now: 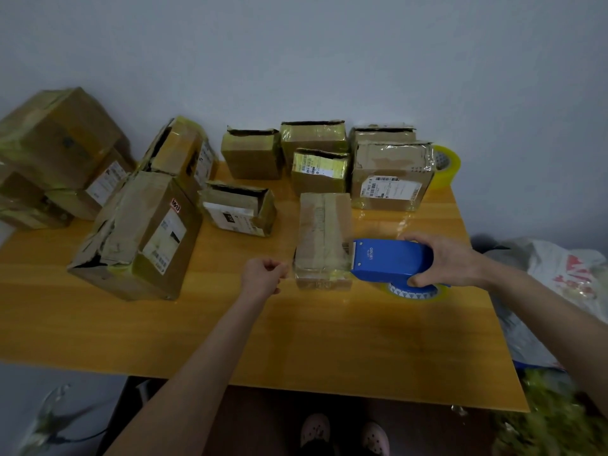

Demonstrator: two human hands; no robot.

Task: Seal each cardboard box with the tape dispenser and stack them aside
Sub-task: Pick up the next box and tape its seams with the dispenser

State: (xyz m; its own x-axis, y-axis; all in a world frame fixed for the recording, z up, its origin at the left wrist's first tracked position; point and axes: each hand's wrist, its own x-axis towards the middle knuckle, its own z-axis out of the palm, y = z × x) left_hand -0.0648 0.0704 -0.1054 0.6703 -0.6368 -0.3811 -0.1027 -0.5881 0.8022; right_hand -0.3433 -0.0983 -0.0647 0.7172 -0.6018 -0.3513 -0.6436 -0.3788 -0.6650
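Observation:
A small cardboard box [324,238] lies in the middle of the yellow table [296,340]. My right hand [444,261] grips the blue tape dispenser [391,260], whose front end touches the box's right side. My left hand [263,274], just left of the box, pinches what looks like the end of a clear tape strip that reaches across the box's near end. Several open boxes [316,159] stand at the back. A pile of boxes [56,153] sits at the far left.
A large battered box [141,238] lies left of centre, with another box [238,209] behind the work spot. A spare tape roll [445,166] stands at the back right. Plastic bags [559,284] lie beyond the table's right edge. My feet [345,432] show below the front edge.

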